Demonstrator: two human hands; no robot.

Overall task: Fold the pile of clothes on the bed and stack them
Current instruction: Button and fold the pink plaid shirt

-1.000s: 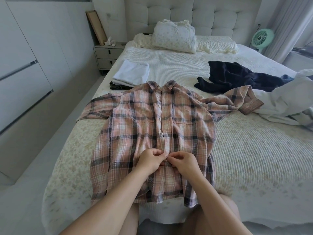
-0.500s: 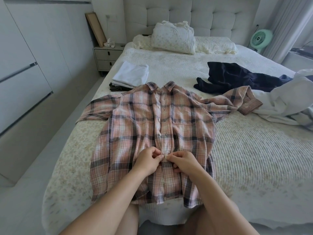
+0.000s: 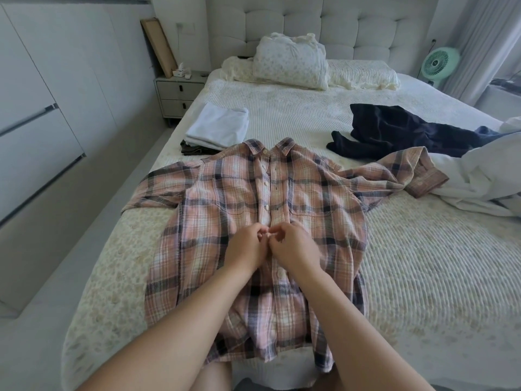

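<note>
Both the left hand and right hand are pinching the placket of the plaid shirt lying flat on the bed, likely buttoning before folding; the next button up probably follows.

A pink, white and navy plaid button-up shirt lies flat and face up on the bed, collar toward the headboard, hem draped over the near edge, its placket closed low down and open above, one sleeve reaching to the bed's left edge and the other stretched out to the right with its cuff against a rumpled white garment. Just beyond the collar on the left sits a short stack of folded clothes, white pieces over a dark one. A crumpled navy garment lies on the right, beyond the outstretched sleeve.
</note>
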